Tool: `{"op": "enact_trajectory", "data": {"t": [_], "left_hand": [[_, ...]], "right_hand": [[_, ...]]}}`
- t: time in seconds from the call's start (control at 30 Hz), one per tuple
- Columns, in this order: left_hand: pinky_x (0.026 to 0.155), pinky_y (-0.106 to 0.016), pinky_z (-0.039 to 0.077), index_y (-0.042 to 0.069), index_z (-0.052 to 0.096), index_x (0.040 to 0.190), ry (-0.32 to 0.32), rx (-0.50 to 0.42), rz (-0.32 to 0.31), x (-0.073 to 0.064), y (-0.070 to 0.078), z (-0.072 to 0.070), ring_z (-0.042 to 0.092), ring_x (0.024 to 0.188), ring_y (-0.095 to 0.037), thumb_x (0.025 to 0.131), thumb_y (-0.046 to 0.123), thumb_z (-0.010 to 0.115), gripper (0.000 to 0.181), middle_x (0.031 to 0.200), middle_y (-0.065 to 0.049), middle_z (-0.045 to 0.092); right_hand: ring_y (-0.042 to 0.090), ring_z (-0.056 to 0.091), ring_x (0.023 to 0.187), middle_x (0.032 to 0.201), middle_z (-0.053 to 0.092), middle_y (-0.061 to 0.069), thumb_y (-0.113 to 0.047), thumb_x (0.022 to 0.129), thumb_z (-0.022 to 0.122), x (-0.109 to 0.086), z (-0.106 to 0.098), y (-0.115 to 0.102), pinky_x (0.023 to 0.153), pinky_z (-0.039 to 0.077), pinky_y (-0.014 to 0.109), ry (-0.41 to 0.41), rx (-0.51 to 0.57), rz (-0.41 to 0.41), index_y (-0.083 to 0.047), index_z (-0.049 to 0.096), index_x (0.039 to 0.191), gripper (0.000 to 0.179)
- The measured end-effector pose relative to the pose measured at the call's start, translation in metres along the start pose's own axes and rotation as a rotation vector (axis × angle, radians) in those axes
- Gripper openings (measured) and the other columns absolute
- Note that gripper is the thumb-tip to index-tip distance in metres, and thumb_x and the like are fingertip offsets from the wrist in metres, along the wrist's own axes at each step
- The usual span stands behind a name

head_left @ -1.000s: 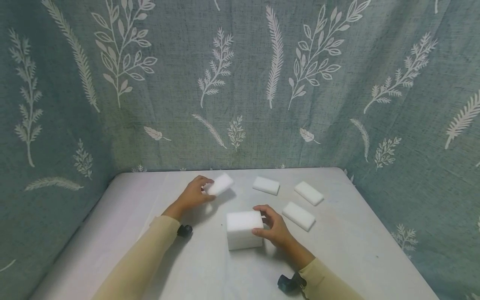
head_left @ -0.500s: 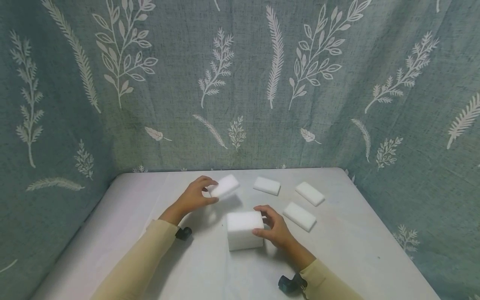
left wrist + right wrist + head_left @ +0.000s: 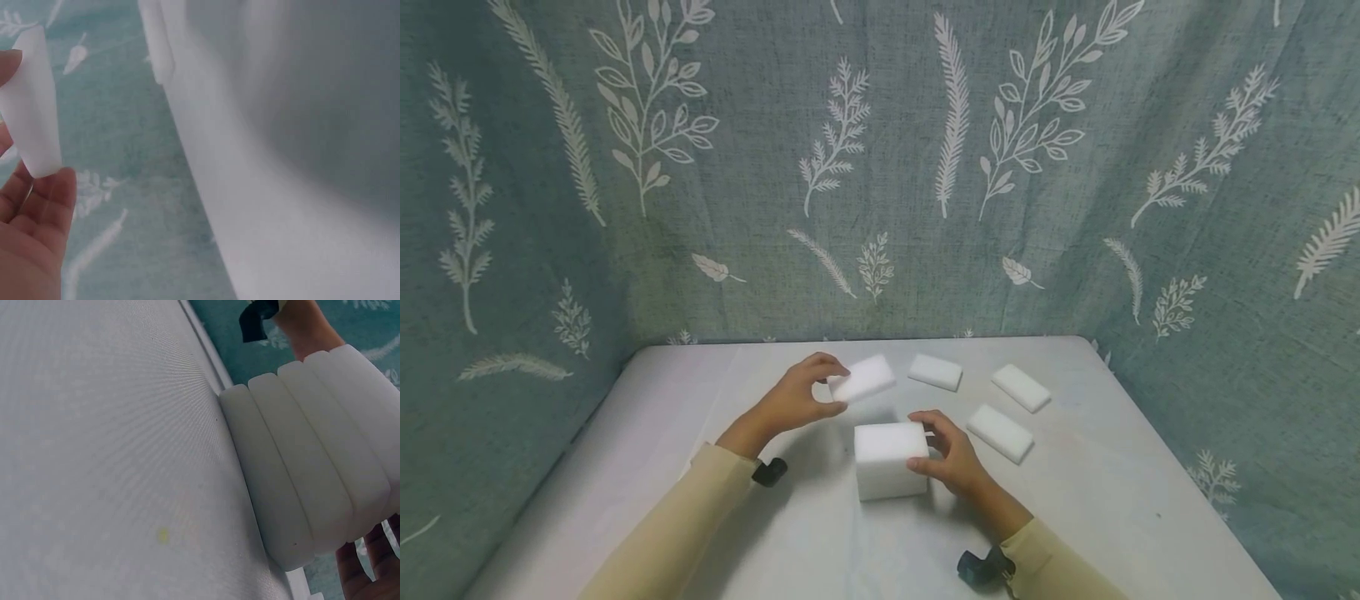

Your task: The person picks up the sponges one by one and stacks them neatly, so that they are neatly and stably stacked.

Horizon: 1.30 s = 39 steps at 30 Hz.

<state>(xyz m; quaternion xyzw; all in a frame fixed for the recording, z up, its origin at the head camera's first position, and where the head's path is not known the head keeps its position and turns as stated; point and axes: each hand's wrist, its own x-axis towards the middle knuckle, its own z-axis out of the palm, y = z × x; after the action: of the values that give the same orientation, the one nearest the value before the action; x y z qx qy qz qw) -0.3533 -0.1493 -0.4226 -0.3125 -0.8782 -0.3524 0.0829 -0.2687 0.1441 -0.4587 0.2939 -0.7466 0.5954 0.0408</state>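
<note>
Currently, left hand (image 3: 793, 398): pinching a white block (image 3: 865, 379) between thumb and fingers, as I see it.
White block: tilted, up off the bench (image 3: 820, 542), behind the stack (image 3: 891, 475) and slightly left of it, the two apart from my head view.
Right hand (image 3: 951, 454): thumb at the front, fingers at the back, gripping the stack's right end.
Stack: white blocks laid flat on one another near the middle of the bench; my right wrist view shows the seams between layers.
Loose blocks (image 3: 1000, 433): I count three, flat on the bench and apart, one beyond the stack, two farther right.
Backdrop cloth (image 3: 910, 183): grey-green with pale leaf sprigs, behind the bench.
</note>
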Motion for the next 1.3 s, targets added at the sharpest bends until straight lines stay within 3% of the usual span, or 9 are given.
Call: {"op": "enact_trajectory", "data": {"t": [0.27,0.77,1.03,1.3], "left_hand": [[0.088,-0.046,0.049,0.014,0.066,0.119,-0.023,0.032,0.019,-0.008,0.014,-0.001,0.055,0.108,-0.02,0.08,0.025,0.081,0.043,0.128,0.0,0.053],[0.092,-0.044,0.049,0.017,0.067,0.115,-0.025,0.022,0.068,-0.02,0.036,0.0,0.053,0.113,-0.017,0.079,0.023,0.08,0.039,0.124,0.006,0.055],[0.094,-0.043,0.047,0.017,0.067,0.117,-0.027,0.012,0.145,-0.024,0.04,0.005,0.053,0.115,-0.016,0.08,0.022,0.078,0.039,0.124,0.005,0.055],[0.095,-0.043,0.047,0.017,0.067,0.118,-0.041,0.006,0.148,-0.029,0.043,0.01,0.051,0.117,-0.014,0.081,0.024,0.077,0.039,0.125,0.005,0.054]], "right_hand": [[0.032,0.053,0.113,0.121,0.055,0.019,-0.001,0.079,0.074,-0.002,0.001,-0.001,0.098,0.044,0.05,0.01,-0.013,0.004,0.007,0.054,0.126,0.052],[0.037,0.052,0.115,0.126,0.054,0.026,-0.003,0.079,0.074,0.0,0.001,0.0,0.098,0.042,0.055,0.011,-0.021,-0.002,0.01,0.051,0.126,0.054],[0.034,0.054,0.113,0.124,0.056,0.018,-0.003,0.079,0.075,0.0,0.0,0.001,0.097,0.044,0.053,0.024,-0.01,0.009,0.006,0.054,0.125,0.051],[0.03,0.055,0.112,0.122,0.056,0.019,0.002,0.077,0.074,0.0,-0.002,0.001,0.097,0.043,0.052,0.009,0.032,0.002,0.009,0.053,0.125,0.053]]}}
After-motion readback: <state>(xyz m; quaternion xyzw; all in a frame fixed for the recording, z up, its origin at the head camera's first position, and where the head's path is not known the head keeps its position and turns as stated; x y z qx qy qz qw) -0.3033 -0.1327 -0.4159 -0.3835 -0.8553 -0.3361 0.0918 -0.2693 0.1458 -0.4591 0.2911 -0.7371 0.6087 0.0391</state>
